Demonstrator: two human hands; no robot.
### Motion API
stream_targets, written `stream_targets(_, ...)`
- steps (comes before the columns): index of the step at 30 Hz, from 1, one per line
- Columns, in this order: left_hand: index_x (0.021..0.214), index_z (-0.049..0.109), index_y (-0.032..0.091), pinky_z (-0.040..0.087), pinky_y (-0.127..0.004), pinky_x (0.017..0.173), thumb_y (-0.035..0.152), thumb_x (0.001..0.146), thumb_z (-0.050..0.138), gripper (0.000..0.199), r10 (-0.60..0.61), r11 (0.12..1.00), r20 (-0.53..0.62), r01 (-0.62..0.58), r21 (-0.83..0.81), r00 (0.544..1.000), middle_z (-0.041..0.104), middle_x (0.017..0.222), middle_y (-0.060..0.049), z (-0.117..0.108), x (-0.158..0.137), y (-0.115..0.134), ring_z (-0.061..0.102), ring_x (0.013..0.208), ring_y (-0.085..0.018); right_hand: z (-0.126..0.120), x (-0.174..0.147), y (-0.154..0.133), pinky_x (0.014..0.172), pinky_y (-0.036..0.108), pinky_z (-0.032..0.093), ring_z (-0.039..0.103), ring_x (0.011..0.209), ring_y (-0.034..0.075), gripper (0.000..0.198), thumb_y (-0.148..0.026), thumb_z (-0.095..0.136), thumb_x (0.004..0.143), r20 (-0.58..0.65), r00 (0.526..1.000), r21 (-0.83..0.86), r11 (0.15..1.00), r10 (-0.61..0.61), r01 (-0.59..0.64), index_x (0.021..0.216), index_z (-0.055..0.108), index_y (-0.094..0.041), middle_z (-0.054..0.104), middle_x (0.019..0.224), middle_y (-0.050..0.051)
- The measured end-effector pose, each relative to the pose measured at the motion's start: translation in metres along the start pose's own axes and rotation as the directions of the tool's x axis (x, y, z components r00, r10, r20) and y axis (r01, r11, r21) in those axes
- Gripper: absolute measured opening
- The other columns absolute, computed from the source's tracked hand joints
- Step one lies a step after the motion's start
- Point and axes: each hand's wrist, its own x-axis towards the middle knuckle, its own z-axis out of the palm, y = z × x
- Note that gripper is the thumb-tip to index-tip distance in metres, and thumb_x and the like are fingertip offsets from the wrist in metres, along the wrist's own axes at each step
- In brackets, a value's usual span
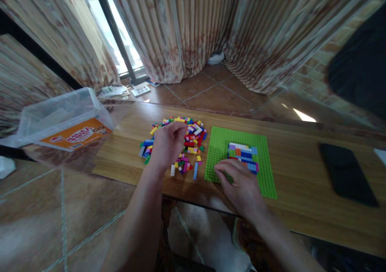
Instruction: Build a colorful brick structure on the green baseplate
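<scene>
My left hand (169,142) hovers over a loose heap of toy building bricks (189,150) in many colours. Its thumb and fingers are pinched together, and whatever is between them is too small to make out. My right hand (239,183) rests at the near left corner of a brick build (246,156), with its fingers curled together and their tips partly hidden. White, orange, blue and purple bricks form this low block, which is fixed on a green studded baseplate (265,179). A long light-blue brick (196,170) lies between the heap and the baseplate.
A clear plastic tub (64,117) with an orange label stands at the table's left end. Toward the right of the wooden table (297,171) lies a black phone-like slab (346,173). Curtains (199,26) hang beyond the far edge, and a dark rounded shape (362,62) looms at upper right.
</scene>
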Motion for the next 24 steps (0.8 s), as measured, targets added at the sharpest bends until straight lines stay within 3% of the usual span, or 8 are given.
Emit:
stream_targets(15, 0.092, 0.074, 0.019, 0.049, -0.024, 0.075, 0.019, 0.087, 0.05, 0.025, -0.026, 0.999, 0.045, 0.025, 0.022, 0.999, 0.076, 0.091, -0.004, -0.007, -0.003, 0.002, 0.067, 0.078, -0.016, 0.042, 0.027, -0.001, 0.082, 0.037, 0.05, 0.057, 0.096, 0.023, 0.026, -0.023, 0.053, 0.095, 0.144, 0.99, -0.217, 0.976, -0.002, 0.034, 0.116, 0.067, -0.021, 0.066, 0.104, 0.009)
stream_targets(24, 0.091, 0.075, 0.019, 0.049, -0.024, 0.071, 0.023, 0.086, 0.051, 0.024, -0.015, 0.996, 0.057, 0.01, 0.089, 0.998, 0.076, 0.086, -0.003, -0.01, -0.003, 0.001, 0.067, 0.075, -0.016, 0.045, 0.039, -0.007, 0.083, 0.034, 0.048, 0.056, 0.093, 0.022, 0.016, -0.024, 0.057, 0.093, 0.225, 0.973, -0.232, 0.973, 0.047, 0.006, 0.097, 0.072, -0.022, 0.064, 0.096, 0.007)
